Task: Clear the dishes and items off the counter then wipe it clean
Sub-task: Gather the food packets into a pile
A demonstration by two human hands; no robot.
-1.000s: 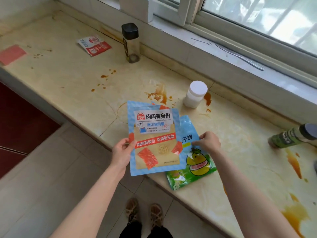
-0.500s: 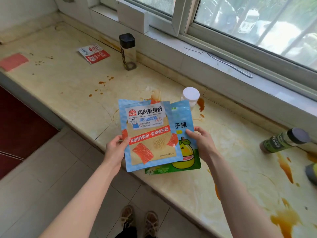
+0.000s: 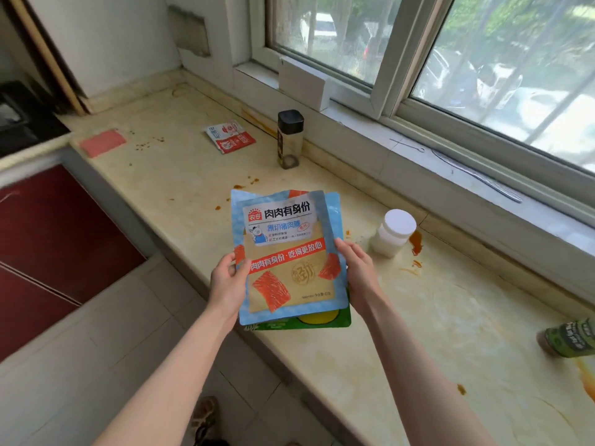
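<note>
Held: flat blue foil snack pouch (image 3: 286,252) stacked over a green-bottomed pouch (image 3: 322,320), above the front edge of the stained beige stone counter (image 3: 418,317). My left hand (image 3: 227,281) pinches the stack's left side; my right hand (image 3: 357,272) grips its right side. On the counter: white lidded plastic jar (image 3: 392,233), clear black-capped bottle (image 3: 289,140), red-and-white sachet (image 3: 230,140).

Bare forearms (image 3: 180,365), brown strappy sandal (image 3: 206,416)

Beyond your fingers (image 3: 347,251), daylight falls through a wide white-framed window (image 3: 483,75) above a pale sill (image 3: 402,165). Left of them you see red cabinet doors (image 3: 48,239) and a white wall (image 3: 112,43). Below and to the left lie pale floor tiles (image 3: 80,365).
</note>
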